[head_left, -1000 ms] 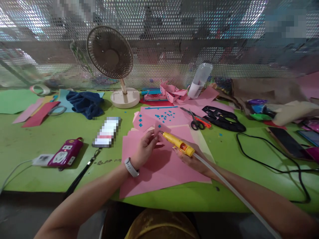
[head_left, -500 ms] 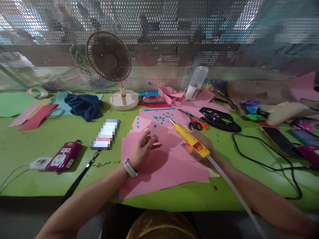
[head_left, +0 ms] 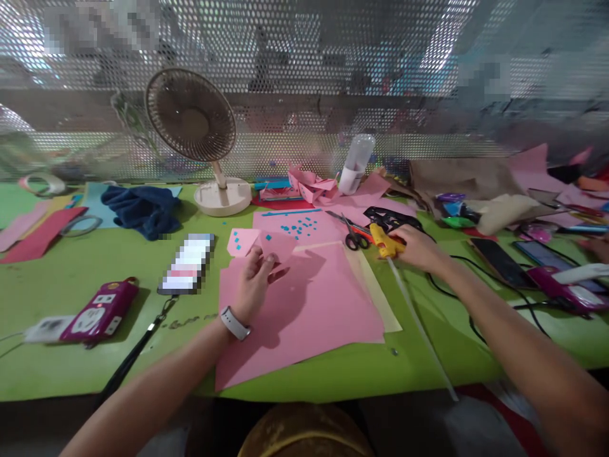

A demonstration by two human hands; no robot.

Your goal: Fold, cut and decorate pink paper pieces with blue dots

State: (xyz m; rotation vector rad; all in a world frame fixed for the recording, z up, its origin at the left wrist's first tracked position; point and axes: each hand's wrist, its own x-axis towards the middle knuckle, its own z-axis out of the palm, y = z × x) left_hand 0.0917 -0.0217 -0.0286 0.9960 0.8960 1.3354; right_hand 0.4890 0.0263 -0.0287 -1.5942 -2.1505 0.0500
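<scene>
Right hand (head_left: 417, 249) outstretched, gripping glue gun (head_left: 384, 242); left hand (head_left: 252, 284) pinches pink paper piece (head_left: 278, 246).

A lime-green counter (head_left: 71, 266) spanned the view, its paint scuffed near the front edge. Behind it stood a perforated metal screen (head_left: 304, 38) crossed by a grey horizontal rail (head_left: 285, 105); bright light glared through the holes at upper left. Dark floor (head_left: 28, 428) showed below.
</scene>
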